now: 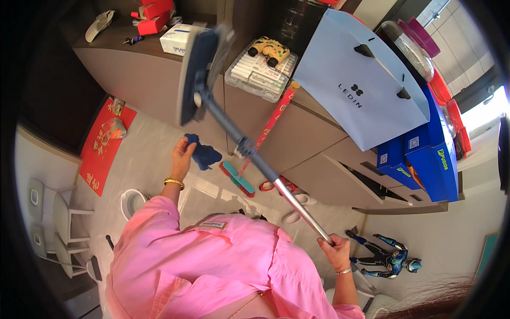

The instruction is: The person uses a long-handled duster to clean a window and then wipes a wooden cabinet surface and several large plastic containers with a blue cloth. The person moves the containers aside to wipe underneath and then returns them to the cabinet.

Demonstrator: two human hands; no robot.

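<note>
My left hand [182,156] pinches a crumpled dark blue cloth [204,153] between thumb and fingers, above the tiled floor. In my right hand [337,251], the metal pole of a flat mop [299,205] is gripped near its lower end in the picture. The pole slants up and left through a grey-blue sleeve to the flat mop head [199,75], which is raised and blurred in front of the cabinet. Behind the pole, a push broom with teal and red bristles [238,179] stands on the floor, its red patterned handle leaning against the cabinet top.
On the cabinet [263,119] sit a marker case [261,73], toy binoculars [269,51], a light blue paper bag [358,79] and blue boxes [432,155]. One cabinet flap [350,179] hangs ajar. Shoes [293,217], a white bucket [133,202], folding chairs [65,223] and a toy figure [388,257] are around me.
</note>
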